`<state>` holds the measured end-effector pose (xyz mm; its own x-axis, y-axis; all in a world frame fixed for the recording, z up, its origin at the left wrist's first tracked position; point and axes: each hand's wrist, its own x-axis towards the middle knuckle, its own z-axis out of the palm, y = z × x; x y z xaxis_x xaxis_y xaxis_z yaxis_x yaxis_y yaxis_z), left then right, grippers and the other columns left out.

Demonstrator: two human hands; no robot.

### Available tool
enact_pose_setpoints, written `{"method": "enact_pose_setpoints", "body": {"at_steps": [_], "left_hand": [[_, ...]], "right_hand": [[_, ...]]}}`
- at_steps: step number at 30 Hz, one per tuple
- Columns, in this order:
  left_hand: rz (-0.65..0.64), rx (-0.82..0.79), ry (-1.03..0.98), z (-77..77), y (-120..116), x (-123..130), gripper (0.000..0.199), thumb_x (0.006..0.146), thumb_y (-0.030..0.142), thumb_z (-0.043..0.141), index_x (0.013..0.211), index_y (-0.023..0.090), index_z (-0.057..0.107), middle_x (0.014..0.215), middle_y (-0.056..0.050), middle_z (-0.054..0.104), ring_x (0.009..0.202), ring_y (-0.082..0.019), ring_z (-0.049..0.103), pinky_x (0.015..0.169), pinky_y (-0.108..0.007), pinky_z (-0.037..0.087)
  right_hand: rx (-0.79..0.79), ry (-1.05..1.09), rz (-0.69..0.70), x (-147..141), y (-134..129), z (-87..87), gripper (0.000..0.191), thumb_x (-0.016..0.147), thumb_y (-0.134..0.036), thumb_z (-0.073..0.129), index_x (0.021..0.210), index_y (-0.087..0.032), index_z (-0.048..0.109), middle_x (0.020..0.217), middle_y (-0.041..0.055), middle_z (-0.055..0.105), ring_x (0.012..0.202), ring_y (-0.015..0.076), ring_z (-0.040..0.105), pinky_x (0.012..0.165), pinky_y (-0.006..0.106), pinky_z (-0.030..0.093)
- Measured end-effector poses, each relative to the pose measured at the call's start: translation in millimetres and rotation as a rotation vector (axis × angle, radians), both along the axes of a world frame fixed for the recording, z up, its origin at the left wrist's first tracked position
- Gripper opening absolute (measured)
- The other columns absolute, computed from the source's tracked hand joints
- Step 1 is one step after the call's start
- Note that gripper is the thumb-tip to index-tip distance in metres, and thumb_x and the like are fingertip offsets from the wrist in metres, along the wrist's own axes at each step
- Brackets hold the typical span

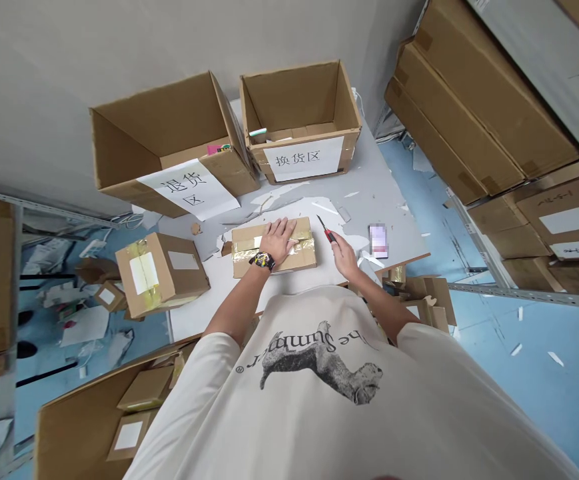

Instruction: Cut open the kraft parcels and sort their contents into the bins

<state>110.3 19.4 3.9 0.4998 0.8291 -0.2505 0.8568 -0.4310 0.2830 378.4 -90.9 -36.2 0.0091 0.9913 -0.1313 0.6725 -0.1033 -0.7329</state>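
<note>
Fingers of the left hand (278,241) lie spread and flat on top of a small cardboard parcel (305,257), pressing down rather than gripping it. The parcel sits on a white table (384,220), close to the table's near edge, and is bound with shiny yellowish packing tape (249,255). Its long axis runs crosswise in front of the person's body. The right hand (345,257) is just off the parcel's right end, raised and not touching it, its fingers curled shut around a red-handled utility knife (328,232). The blade tip points up and to the left, toward the far corner of the parcel, so the right hand is nearer that end while the left covers the middle. A wristwatch (263,261) sits on the left wrist.

A blurred phone (378,240) lies on the table to the right. Beyond the parcel stand two open cartons, one signed 退货区 (186,189) and the other 换货区 (303,159). Another taped carton (159,273) sits to the left, and stacked cartons (474,113) fill shelving on the right.
</note>
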Motion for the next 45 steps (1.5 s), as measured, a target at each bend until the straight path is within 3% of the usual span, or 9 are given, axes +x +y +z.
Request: {"method": "enact_pose_setpoints", "body": {"at_steps": [1, 4, 8, 14, 22, 29, 45], "left_hand": [[0.000, -0.001, -0.005, -0.2, 0, 0, 0.088, 0.110, 0.056, 0.061, 0.190, 0.024, 0.043, 0.197, -0.016, 0.039, 0.185, -0.039, 0.032, 0.152, -0.060, 0.014], [0.001, 0.005, -0.020, -1.3, 1, -1, 0.086, 0.111, 0.055, 0.058, 0.190, 0.024, 0.044, 0.195, -0.017, 0.041, 0.183, -0.040, 0.035, 0.152, -0.059, 0.018], [-0.008, 0.013, -0.018, -2.7, 3, -3, 0.081, 0.115, 0.053, 0.048, 0.190, 0.023, 0.044, 0.194, -0.017, 0.043, 0.183, -0.040, 0.036, 0.151, -0.059, 0.019], [-0.016, 0.030, -0.016, -4.0, 3, -3, 0.083, 0.114, 0.055, 0.052, 0.191, 0.026, 0.042, 0.194, -0.015, 0.044, 0.182, -0.040, 0.037, 0.151, -0.058, 0.020], [-0.035, 0.123, -0.110, -20.5, 1, -7, 0.077, 0.118, 0.055, 0.047, 0.184, 0.015, 0.054, 0.187, -0.023, 0.053, 0.176, -0.045, 0.045, 0.147, -0.061, 0.028], [-0.032, 0.117, -0.215, -31.2, 8, -11, 0.074, 0.117, 0.053, 0.049, 0.182, 0.018, 0.059, 0.186, -0.021, 0.055, 0.174, -0.047, 0.046, 0.146, -0.065, 0.028], [-0.001, 0.156, -0.200, -31.4, 9, -9, 0.072, 0.118, 0.054, 0.047, 0.178, 0.017, 0.064, 0.182, -0.023, 0.059, 0.169, -0.047, 0.051, 0.143, -0.064, 0.032]], "right_hand": [[0.014, -0.010, -0.018, 13, -4, 4.6, 0.067, 0.120, -0.040, 0.032, 0.181, -0.027, 0.056, 0.153, 0.0160, 0.077, 0.137, 0.0345, 0.074, 0.121, 0.050, 0.059], [0.012, -0.095, 0.103, 49, -14, 19.8, 0.063, 0.117, -0.038, 0.044, 0.177, -0.028, 0.062, 0.137, 0.0142, 0.078, 0.127, 0.0339, 0.075, 0.111, 0.044, 0.062], [-0.005, -0.258, 0.262, 69, -16, 34.4, 0.062, 0.115, -0.035, 0.052, 0.175, -0.028, 0.067, 0.128, 0.0135, 0.076, 0.122, 0.0339, 0.071, 0.106, 0.041, 0.059], [-0.038, -0.389, 0.379, 50, 2, 47.7, 0.059, 0.115, -0.032, 0.059, 0.173, -0.032, 0.071, 0.136, 0.0148, 0.077, 0.124, 0.0353, 0.068, 0.102, 0.040, 0.054], [-0.049, -0.632, 0.397, 31, 2, 69.7, 0.061, 0.119, -0.032, 0.051, 0.179, -0.029, 0.062, 0.145, 0.0185, 0.074, 0.127, 0.0366, 0.065, 0.098, 0.041, 0.049], [-0.110, -0.666, 0.337, 11, -6, 64.4, 0.063, 0.122, -0.034, 0.045, 0.184, -0.028, 0.053, 0.153, 0.0202, 0.071, 0.127, 0.0373, 0.067, 0.099, 0.041, 0.051], [-0.175, -0.617, 0.198, -10, -14, 60.6, 0.063, 0.123, -0.035, 0.042, 0.186, -0.031, 0.049, 0.153, 0.0196, 0.069, 0.124, 0.0371, 0.070, 0.099, 0.043, 0.057]]}}
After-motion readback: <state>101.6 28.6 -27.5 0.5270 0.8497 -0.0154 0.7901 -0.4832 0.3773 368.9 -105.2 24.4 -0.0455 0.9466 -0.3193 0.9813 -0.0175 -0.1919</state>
